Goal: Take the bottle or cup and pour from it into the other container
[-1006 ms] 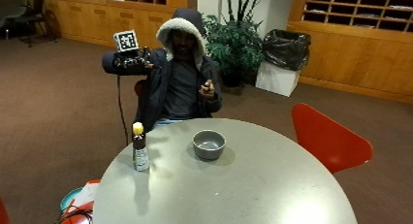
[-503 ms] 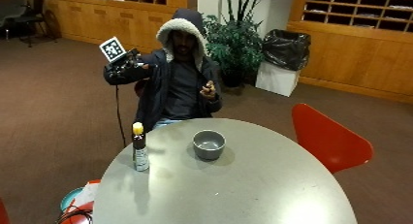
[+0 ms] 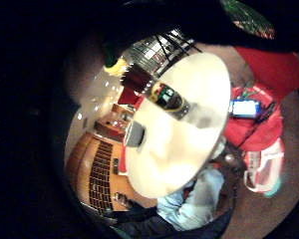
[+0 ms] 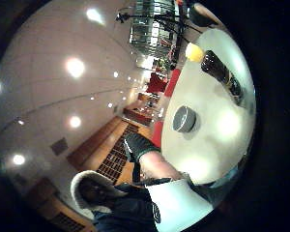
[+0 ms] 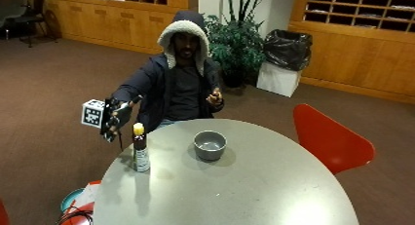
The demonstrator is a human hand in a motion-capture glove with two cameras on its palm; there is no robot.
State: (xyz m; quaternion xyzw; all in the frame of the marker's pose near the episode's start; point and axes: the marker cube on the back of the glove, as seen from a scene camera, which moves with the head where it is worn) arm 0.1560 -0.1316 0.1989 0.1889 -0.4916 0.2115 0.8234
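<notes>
A: Where do things stand?

B: The bottle (image 5: 140, 152) stands upright near the edge of the round worktop (image 5: 259, 186), yellow cap on top. The grey cup (image 5: 210, 145) sits apart from it, toward the middle. The gloved right hand (image 5: 117, 117) hangs in the air just beside the bottle's cap, touching nothing.

A: And the grip?

B: Fingers spread and relaxed, closed on nothing.

A: How should the reach go?

B: I'd come in level, wrap the body below the cap, and lift straight so it doesn't tip off the edge.

A: Anything unclear?

B: Whether the cap is loose, how full the bottle is, and whether the cup holds anything.
</notes>
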